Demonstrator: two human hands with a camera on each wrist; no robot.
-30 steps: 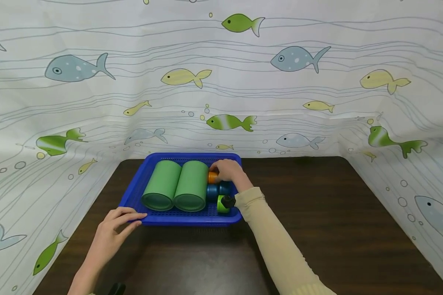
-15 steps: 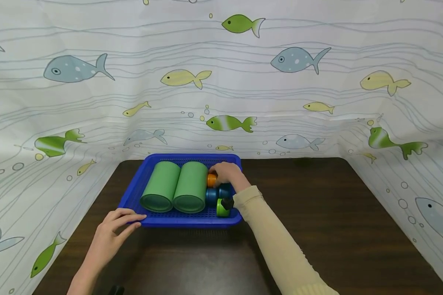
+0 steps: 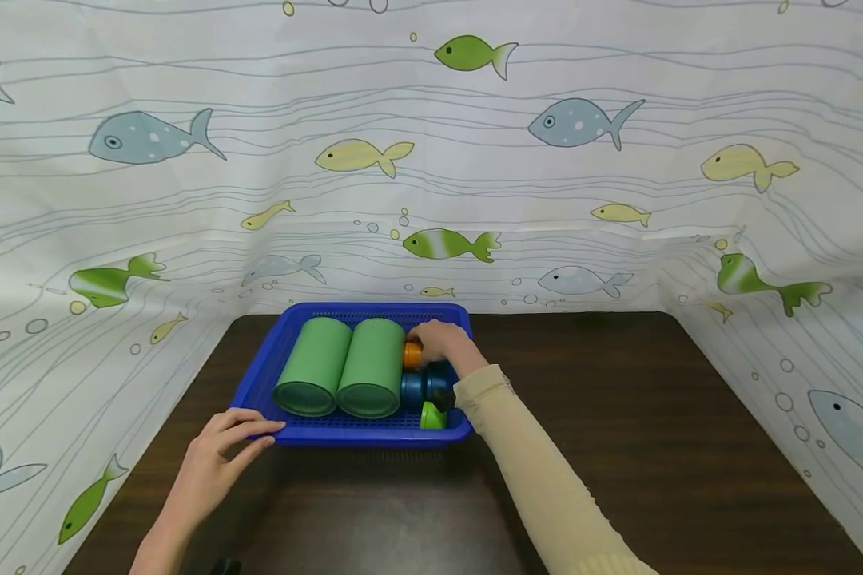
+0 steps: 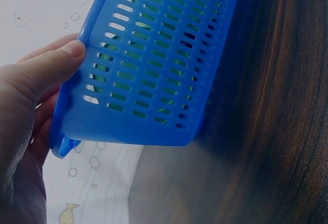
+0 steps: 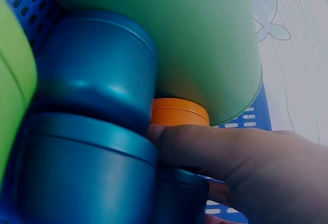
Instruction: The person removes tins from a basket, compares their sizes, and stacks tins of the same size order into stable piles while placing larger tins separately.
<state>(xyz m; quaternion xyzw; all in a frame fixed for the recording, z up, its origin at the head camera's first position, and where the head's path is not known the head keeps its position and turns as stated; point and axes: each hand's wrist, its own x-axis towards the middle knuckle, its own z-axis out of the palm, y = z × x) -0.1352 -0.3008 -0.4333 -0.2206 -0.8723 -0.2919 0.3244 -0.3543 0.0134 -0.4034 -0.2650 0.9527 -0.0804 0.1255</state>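
A blue plastic basket point(image 3: 374, 436) holds two large light-green cylinders point(image 3: 371, 367) lying side by side. My left hand point(image 3: 219, 451) pinches the basket's front left rim, with the thumb point(image 4: 61, 60) on the outside wall. Inside the basket's back right part, my right hand point(image 3: 442, 342) reaches down. Its thumb lies between the orange lidded tin point(image 3: 411, 356) and a dark-blue tin point(image 5: 180, 196), and its fingers curl behind that dark-blue tin. Two more blue tins point(image 5: 87, 167) stand nearer the front. A lime-green tin point(image 3: 431, 417) leans at the front right corner.
The basket stands on a dark wood table point(image 3: 618, 439) near its back edge. A white fish-print sheet point(image 3: 431, 160) rises behind and along both sides. The right forearm in its cream sleeve point(image 3: 539, 463) crosses over the basket's right rim.
The blue tins and the lime-green tin have shifted towards the front of the basket. The right hand stays in the back right, and the left hand keeps its hold on the rim.
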